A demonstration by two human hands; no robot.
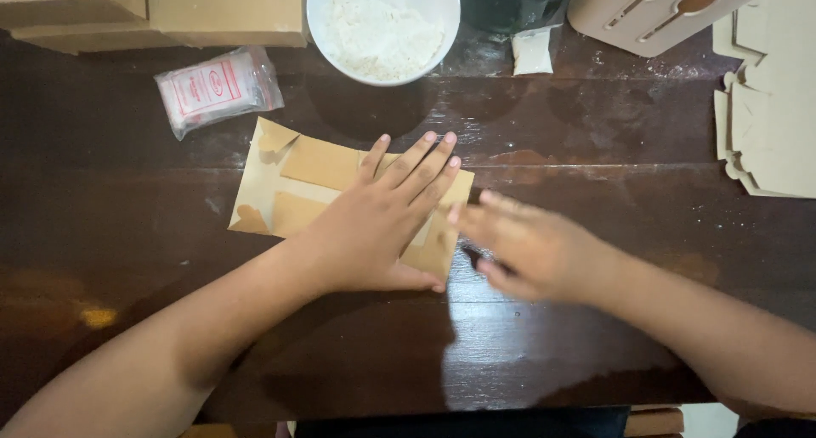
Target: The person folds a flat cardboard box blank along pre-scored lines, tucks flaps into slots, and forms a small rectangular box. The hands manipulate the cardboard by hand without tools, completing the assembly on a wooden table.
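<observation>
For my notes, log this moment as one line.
left hand: flat on brown paper | right hand: blurred, at its edge | bowl: behind

You see dark glossy wood bench (595, 132); light glare on near planks; flour dust at far edge.

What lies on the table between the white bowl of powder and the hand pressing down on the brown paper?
In the head view, only bare dark table separates the bowl from the left hand flat on the brown paper.
</observation>
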